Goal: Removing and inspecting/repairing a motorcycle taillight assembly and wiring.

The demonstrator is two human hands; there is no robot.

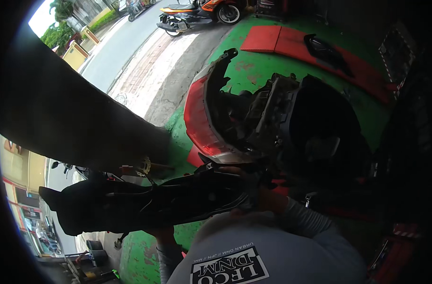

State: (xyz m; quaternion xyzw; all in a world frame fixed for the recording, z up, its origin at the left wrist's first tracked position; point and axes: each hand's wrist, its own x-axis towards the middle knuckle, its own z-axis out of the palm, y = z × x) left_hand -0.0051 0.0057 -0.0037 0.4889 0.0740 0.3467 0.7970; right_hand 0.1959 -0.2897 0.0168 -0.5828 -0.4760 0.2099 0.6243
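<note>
While the right hand (267,195) touches the panel (102,206) near the red light (199,123) and the left hand (162,233) farther off, I cannot tell whether fingers grip.

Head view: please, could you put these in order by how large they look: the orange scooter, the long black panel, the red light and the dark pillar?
1. Dark pillar
2. Long black panel
3. Red light and orange scooter: they look too alike in size to rank.
</note>
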